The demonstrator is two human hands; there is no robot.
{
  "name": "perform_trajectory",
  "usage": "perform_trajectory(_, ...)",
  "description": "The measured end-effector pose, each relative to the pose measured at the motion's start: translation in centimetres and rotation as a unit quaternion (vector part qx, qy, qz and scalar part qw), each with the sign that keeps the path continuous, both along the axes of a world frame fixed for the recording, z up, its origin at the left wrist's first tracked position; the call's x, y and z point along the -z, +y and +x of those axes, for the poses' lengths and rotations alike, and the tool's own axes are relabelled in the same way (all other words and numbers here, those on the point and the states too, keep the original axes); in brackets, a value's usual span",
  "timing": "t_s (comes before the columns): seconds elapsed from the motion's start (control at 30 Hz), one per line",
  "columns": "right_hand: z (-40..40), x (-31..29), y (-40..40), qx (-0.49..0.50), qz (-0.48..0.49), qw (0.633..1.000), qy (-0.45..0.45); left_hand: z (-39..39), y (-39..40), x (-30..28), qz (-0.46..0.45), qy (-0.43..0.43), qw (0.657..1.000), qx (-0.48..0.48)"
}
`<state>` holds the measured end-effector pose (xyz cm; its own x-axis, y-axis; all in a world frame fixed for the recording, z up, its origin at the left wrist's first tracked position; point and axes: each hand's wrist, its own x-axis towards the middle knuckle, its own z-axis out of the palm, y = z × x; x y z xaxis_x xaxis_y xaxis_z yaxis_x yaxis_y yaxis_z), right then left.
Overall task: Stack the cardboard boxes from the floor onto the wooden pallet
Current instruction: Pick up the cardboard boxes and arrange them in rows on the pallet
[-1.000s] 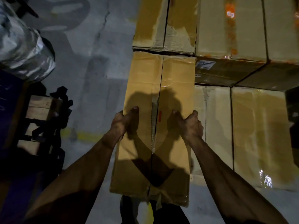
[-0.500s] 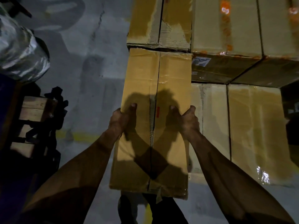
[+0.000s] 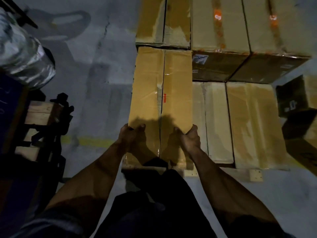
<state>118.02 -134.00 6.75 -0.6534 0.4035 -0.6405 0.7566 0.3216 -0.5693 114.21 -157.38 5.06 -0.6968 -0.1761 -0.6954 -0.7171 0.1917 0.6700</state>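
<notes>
1. Far left of the floor (image 3: 89, 69): foil-wrapped bundle (image 3: 22, 55) and a dark stack of spare wooden frames (image 3: 39, 114), well apart from the action.
2. Over at the pallet's (image 3: 255, 176) left near corner: long cardboard box (image 3: 161, 93) lying flat, taped seam running away from the camera, far end butted against another box (image 3: 163, 21).
3. Left hand (image 3: 131, 136) clamped on the near left corner of that box, thumb on top, fingers wrapped round the edge.
4. Right hand (image 3: 189, 137) mirroring it on the near right corner, thumb over the top, fingers curled down the side.
5. Looks like final seating on the pallet, judging by the box's near end sitting just above the pale boards; cannot tell whether full weight is down.
6. Just right: two pale boxes (image 3: 216, 121) side by side, already placed, touching the held one.
7. Back right: a higher tier (image 3: 247, 26) already built, so stacking well under way.
8. Far right, off the pallet's edge: dark boxes (image 3: 298, 103) on the floor, likely what remains to lift.
</notes>
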Motion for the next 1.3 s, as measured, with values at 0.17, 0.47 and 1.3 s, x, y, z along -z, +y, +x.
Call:
perform_trajectory(0.17, 0.4, 0.0, -0.6, 0.014, 0.041, 0.999, 0.020, 1.2, 0.0, 0.1, 0.089, 0.040, 0.995, -0.032)
perform_trajectory(0.47, 0.3, 0.5, -1.1, 0.012, 0.053, 0.998, 0.027, 1.2, -0.7, 1.1, 0.128, 0.057, 0.990, -0.024)
perform_trajectory(1.3, 2.5, 0.6, -2.3, -0.169, 0.157, 0.973, 0.032, 1.9, -1.5, 1.1, -0.104, 0.164, 0.971, 0.140)
